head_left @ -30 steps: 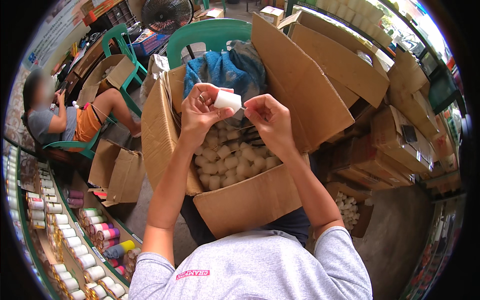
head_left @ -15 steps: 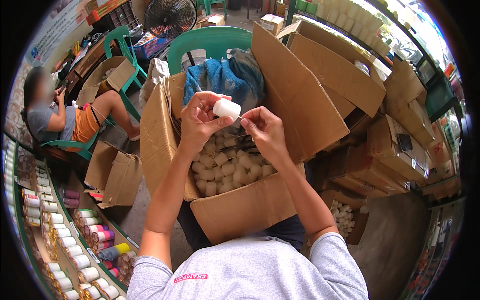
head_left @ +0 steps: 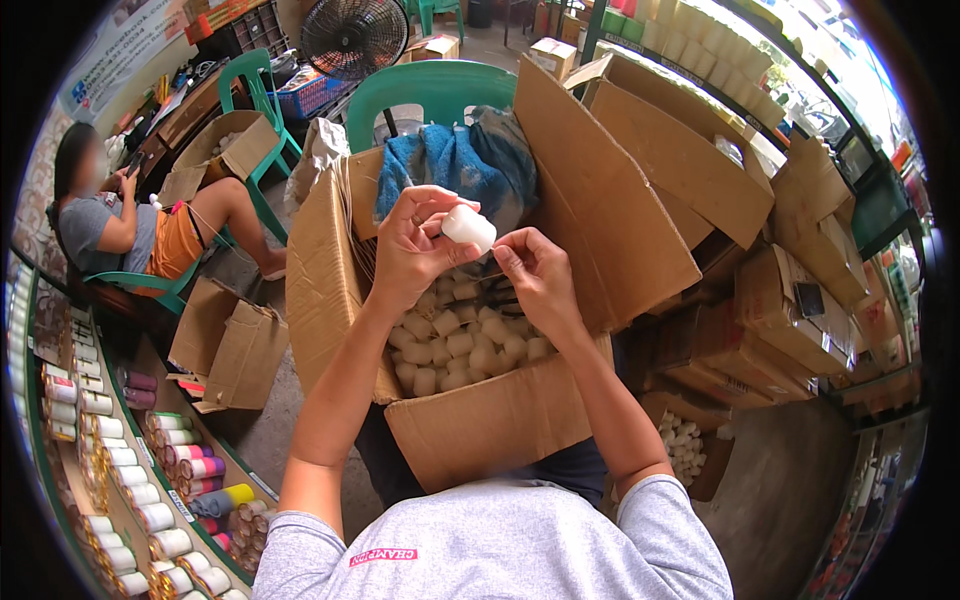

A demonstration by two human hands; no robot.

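A short white candle (head_left: 468,229) is held tilted above the open cardboard box (head_left: 490,425). The fingers and thumb of my left hand (head_left: 408,255) are closed around its side. Against its lower right end, my right hand (head_left: 538,275) pinches what looks like the wick, mostly hidden by the fingertips. Below both hands, many similar white candles (head_left: 455,345) lie loose in the box, some with thin wicks showing. A blue towel (head_left: 450,165) lies behind the box, over a green plastic chair (head_left: 430,90).
Cardboard boxes (head_left: 790,310) are stacked at the right, and a smaller box of white pieces (head_left: 685,445) stands on the floor. Shelves of candles (head_left: 150,500) line the left. A seated person (head_left: 120,220) is at the far left; a black fan (head_left: 353,38) stands behind.
The candle has turned slightly, its end facing more toward the lower right. My right fingertips are now closer to it. The whole view has shifted a little.
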